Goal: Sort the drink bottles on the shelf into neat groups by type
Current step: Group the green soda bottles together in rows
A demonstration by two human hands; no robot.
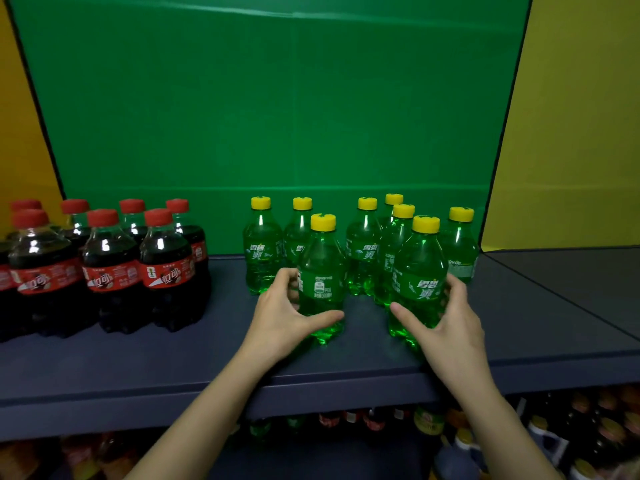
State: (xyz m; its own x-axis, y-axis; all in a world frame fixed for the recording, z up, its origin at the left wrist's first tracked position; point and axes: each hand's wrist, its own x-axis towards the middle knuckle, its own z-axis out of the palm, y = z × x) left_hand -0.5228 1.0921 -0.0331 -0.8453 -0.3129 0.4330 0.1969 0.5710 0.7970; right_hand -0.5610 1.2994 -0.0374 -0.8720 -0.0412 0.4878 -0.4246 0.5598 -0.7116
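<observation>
Each hand [282,315] [446,320] clasps 1 green bottle [322,282] [417,282] near shelf edge [207,389].

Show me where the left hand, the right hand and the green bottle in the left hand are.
left hand [282,315]: head view, on the back of the hand.
right hand [446,327]: head view, on the back of the hand.
green bottle [322,271]: head view, on the body above the fingers.
</observation>
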